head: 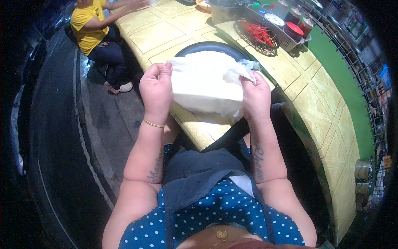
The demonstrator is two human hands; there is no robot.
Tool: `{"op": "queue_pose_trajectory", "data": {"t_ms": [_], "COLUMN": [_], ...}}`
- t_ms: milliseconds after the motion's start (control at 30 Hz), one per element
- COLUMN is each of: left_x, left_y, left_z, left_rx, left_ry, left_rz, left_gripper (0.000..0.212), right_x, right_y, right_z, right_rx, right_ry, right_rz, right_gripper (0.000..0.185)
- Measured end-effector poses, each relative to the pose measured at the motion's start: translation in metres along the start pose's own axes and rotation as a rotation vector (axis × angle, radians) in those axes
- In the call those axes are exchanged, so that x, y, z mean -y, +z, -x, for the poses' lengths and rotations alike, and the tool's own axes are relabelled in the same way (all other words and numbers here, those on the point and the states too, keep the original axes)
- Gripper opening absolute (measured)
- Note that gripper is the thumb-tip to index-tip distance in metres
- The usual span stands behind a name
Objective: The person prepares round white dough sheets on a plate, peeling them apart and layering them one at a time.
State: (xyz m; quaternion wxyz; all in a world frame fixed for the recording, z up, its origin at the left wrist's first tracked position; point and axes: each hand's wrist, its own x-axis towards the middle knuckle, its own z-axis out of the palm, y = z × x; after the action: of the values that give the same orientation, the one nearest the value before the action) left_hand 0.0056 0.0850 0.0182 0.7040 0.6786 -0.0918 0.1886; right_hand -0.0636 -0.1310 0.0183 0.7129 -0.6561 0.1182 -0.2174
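Note:
Between my two hands a thin, soft white sheet (203, 87), perhaps a food wrapper, is held by its sides. My left hand (156, 85) pinches its left edge between thumb and fingers. On the opposite side my right hand (257, 95) grips a bunched, folded corner. Behind and under the sheet, a dark round tray (203, 45) shows only its far rim. White material lies over the tray, too bright to tell its layers apart. A piece of clear plastic (251, 64) sticks out beyond my right hand.
A pale tile-patterned table (158, 29) reaches away and curves right. Red chillies (258, 32) fill a dark basket (264, 51). Behind them, a grey plastic basket (287, 45) holds condiment jars, near a metal pot (227, 12). A person in yellow (88, 28) sits at far left.

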Motion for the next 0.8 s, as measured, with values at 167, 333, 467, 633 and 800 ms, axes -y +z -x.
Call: {"op": "queue_pose_trajectory", "data": {"t_ms": [167, 333, 467, 633, 800], "left_x": [0.001, 0.002, 0.0, -0.023, -0.037], "left_y": [-0.005, -0.012, -0.011, -0.008, 0.007], "left_z": [-0.002, -0.006, -0.008, -0.022, -0.055], "left_rx": [0.023, 0.064, 0.089, 0.106, 0.178], "left_ry": [0.011, 0.031, 0.035, -0.001, -0.014], "left_rz": [-0.009, -0.08, -0.111, -0.091, -0.05], "left_gripper": [0.021, 0.021, 0.022, 0.022, 0.024], "right_x": [-0.003, 0.002, 0.001, 0.029, 0.044], "right_y": [-0.003, -0.008, -0.014, -0.01, -0.004], "right_z": [-0.004, -0.004, -0.009, -0.006, -0.019], "right_rx": [-0.028, 0.015, 0.039, 0.119, 0.221], "right_ry": [-0.011, 0.022, 0.045, 0.137, 0.128], "right_rz": [0.056, 0.107, 0.15, -0.042, -0.13], "right_gripper": [0.017, 0.018, 0.018, 0.018, 0.026]}}
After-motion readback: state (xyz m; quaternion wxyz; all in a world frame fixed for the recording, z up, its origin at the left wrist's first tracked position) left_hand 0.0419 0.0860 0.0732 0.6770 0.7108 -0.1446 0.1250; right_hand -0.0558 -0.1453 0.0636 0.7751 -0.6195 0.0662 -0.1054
